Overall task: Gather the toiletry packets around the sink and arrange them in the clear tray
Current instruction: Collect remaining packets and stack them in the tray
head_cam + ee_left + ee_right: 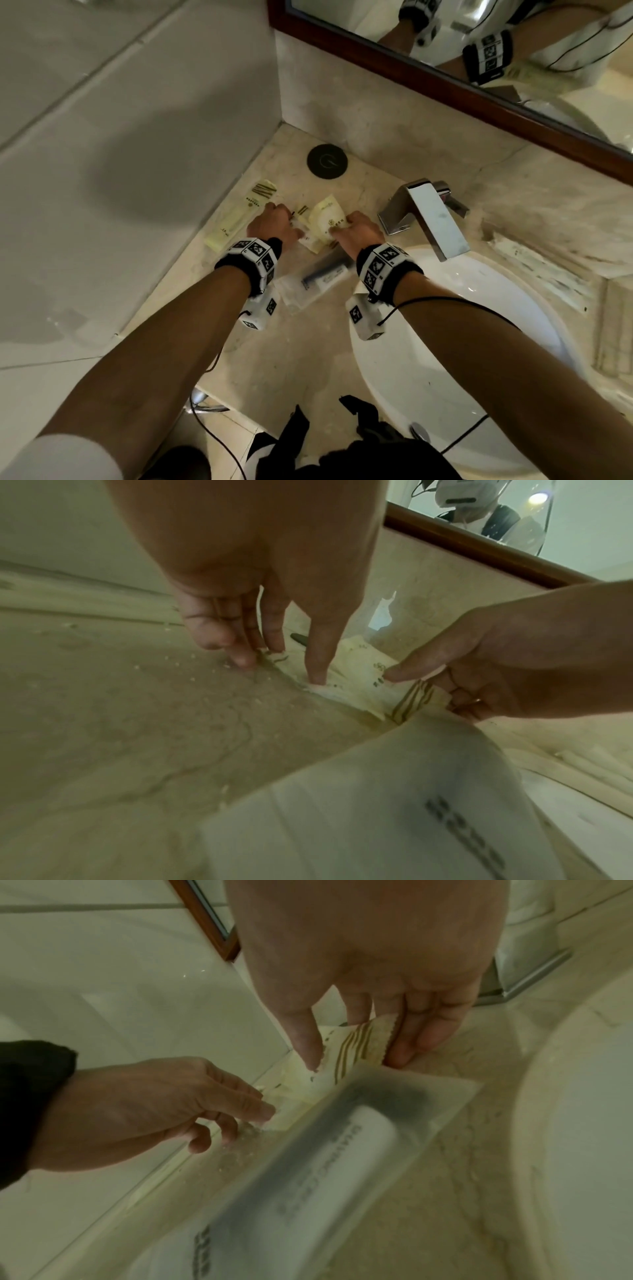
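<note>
While both hands work at the far left corner of the marble desk (274, 349), the head view shows the left hand (272, 222) and right hand (359, 229) on either side of a pale yellow packet (327, 219) lying on the desk. Left of them lies a long yellow packet (236, 214), apart from the hands, near the wall. Nearer, between the wrists, lies a frosted packet (315, 277) with a dark item and a white tube inside. Right of the hands: chrome faucet (428, 216), white sink (462, 342). Far: dark round cap (327, 161), mirror (513, 41). More packets (534, 270) sit blurred on the far right side of the sink.

Left wrist view: left hand (260, 588) has its fingers (316, 656) pointing down, tips pressing the left edge of the pale yellow packet (356, 680); thumb and fingers slightly apart, not clearly clamped on it. Right hand (496, 669) touches the packet's other end with thumb out and fingers curled. Frosted packet (377, 804) fills the near foreground.

Right wrist view: right hand (377, 961) pinches the striped, serrated end of the pale yellow packet (352, 1045) between thumb and fingers (421, 1026). Left hand (147, 1104) touches the packet's other edge, fingers loosely curled. Frosted packet (325, 1150) lies just near of it, overlapping its edge.
</note>
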{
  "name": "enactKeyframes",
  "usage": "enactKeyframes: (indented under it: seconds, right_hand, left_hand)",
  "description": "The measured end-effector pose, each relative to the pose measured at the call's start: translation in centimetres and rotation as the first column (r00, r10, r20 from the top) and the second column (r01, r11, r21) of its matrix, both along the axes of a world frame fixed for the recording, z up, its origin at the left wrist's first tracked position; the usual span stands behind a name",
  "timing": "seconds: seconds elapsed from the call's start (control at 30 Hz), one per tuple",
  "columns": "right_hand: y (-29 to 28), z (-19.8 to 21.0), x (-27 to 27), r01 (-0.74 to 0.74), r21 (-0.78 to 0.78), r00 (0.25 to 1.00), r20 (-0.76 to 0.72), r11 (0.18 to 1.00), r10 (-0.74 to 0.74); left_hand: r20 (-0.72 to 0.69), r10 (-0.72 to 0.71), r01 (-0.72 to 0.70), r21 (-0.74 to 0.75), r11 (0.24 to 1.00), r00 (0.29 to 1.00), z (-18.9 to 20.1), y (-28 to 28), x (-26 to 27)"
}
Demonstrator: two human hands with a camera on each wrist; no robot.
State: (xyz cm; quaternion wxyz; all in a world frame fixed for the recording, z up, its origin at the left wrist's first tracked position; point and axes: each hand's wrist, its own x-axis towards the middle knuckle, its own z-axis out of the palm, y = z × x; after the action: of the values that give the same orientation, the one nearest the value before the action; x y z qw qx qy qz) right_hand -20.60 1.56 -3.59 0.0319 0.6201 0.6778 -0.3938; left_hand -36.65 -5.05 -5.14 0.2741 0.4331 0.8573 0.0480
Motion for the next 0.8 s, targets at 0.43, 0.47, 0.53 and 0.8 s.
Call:
enactKeyframes:
  seconds: [0.43, 0.47, 0.53, 0.8]
  right_hand:
    - [-0.5, 2.0, 0.0, 0.036, 0.043, 0.982, -0.189, 0.998, -0.027]
    - [-0.5, 2.2, 0.0, 0.049, 0.047, 0.976, -0.214, 0.998, -0.037]
    - [-0.9, 2.9, 0.3, 0.058, 0.069, 0.964, -0.263, 0.996, -0.038]
    - [-2.3, 5.7, 1.6, 0.082, 0.036, 0.896, -0.441, 0.996, -0.058]
  left_hand:
    - [0.075, -0.022, 0.004, 0.232, 0.973, 0.997, 1.2, -1.0, 0.9]
    - [0.078, -0.013, -0.008, 0.268, 0.963, 0.997, 1.5, -1.1, 0.9]
    - [0.084, -0.010, -0.020, 0.346, 0.938, 0.996, 2.2, -1.4, 1.0]
    - [0.113, -0.093, 0.029, 0.469, 0.883, 0.989, 5.8, -2.8, 2.3]
